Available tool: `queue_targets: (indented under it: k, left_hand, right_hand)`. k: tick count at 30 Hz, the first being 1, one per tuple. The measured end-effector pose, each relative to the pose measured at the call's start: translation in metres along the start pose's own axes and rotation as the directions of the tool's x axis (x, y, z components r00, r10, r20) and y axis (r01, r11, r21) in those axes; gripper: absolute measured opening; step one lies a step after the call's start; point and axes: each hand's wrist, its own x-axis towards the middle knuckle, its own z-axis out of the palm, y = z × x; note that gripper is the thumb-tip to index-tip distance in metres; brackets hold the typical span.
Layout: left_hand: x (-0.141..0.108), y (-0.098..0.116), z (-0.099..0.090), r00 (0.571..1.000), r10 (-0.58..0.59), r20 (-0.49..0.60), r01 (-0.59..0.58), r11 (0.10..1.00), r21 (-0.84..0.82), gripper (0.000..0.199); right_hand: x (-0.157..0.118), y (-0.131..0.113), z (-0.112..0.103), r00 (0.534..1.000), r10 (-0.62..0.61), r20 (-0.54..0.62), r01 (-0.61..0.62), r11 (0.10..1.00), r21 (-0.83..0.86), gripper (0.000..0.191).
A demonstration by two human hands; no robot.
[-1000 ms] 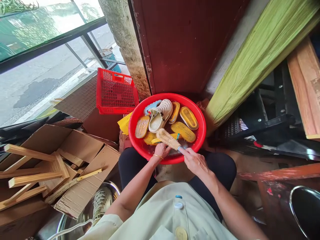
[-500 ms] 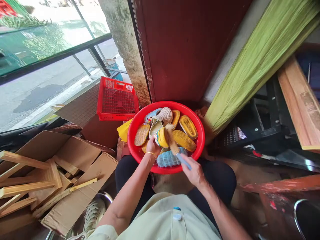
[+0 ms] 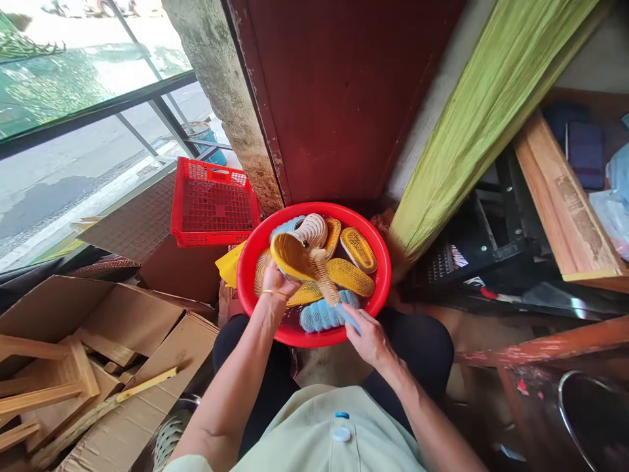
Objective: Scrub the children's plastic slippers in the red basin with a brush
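Note:
My left hand (image 3: 279, 282) is closed around a yellow slipper (image 3: 291, 254), tilted so that its inside faces up and toward the right. In my right hand (image 3: 368, 337) is the blue-grey handle of a scrubbing brush (image 3: 325, 282); its bristle end meets the slipper's right edge. Both are over a round red basin (image 3: 383, 288). Inside the basin lie several shoes: a white clog (image 3: 313, 231), yellow soles (image 3: 358, 249), and a light blue ridged slipper (image 3: 324, 314) nearest me.
Left of the basin stands a red plastic crate (image 3: 216, 203). An open cardboard box (image 3: 162, 347) with wooden pieces sits lower left. A dark red door (image 3: 339, 98) rises behind, beside a green curtain (image 3: 457, 131). A wooden shelf (image 3: 565, 203) is at right.
The yellow slipper has moved left and up and turned, showing its inside now. The brush has shifted slightly left with my right hand. The whole view has moved a little.

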Motion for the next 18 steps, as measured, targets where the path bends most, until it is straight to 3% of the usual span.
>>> queue_targets:
  k: [2, 5, 7, 9, 13, 15, 16, 17, 18]
  left_hand:
    - [0.012, 0.013, 0.004, 0.999, -0.044, 0.012, 0.044, 0.996, -0.073, 0.035]
    - [0.04, 0.026, 0.014, 0.999, 0.003, -0.049, -0.007, 0.997, -0.076, 0.024]
    - [0.057, 0.025, 0.018, 0.988, 0.072, -0.136, -0.054, 0.991, 0.126, 0.016]
    - [0.066, 0.017, 0.017, 0.951, 0.203, -0.235, -0.092, 0.907, 0.41, 0.01]
    - [0.049, -0.013, -0.001, 0.851, 0.448, -0.275, -0.189, 0.75, 0.634, 0.012]
    - [0.031, -0.033, -0.009, 0.72, 0.687, -0.095, -0.37, 0.497, 0.785, 0.04]
    - [0.022, -0.044, -0.01, 0.691, 0.722, 0.016, -0.428, 0.392, 0.814, 0.047]
    - [0.014, -0.056, -0.01, 0.692, 0.71, 0.127, -0.477, 0.318, 0.82, 0.047]
    - [0.007, -0.068, -0.007, 0.731, 0.639, 0.24, -0.512, 0.28, 0.812, 0.045]
  right_hand:
    - [-0.001, 0.006, -0.002, 0.997, 0.07, -0.018, -0.07, 0.998, -0.006, 0.047]
    - [-0.002, 0.024, -0.017, 0.982, 0.161, -0.095, -0.162, 0.987, -0.003, 0.044]
    - [-0.002, 0.035, -0.028, 0.968, 0.214, -0.129, -0.215, 0.977, 0.005, 0.045]
    - [-0.003, 0.043, -0.035, 0.954, 0.269, -0.132, -0.269, 0.963, 0.018, 0.047]
    - [-0.006, 0.053, -0.037, 0.915, 0.394, -0.089, -0.384, 0.916, 0.112, 0.052]
    - [-0.006, 0.058, -0.036, 0.888, 0.455, -0.063, -0.435, 0.878, 0.2, 0.055]
    - [-0.006, 0.06, -0.037, 0.877, 0.477, -0.052, -0.452, 0.858, 0.243, 0.057]
    - [-0.006, 0.062, -0.037, 0.87, 0.492, -0.041, -0.463, 0.841, 0.281, 0.058]
    - [-0.005, 0.065, -0.038, 0.866, 0.5, -0.028, -0.467, 0.827, 0.314, 0.059]
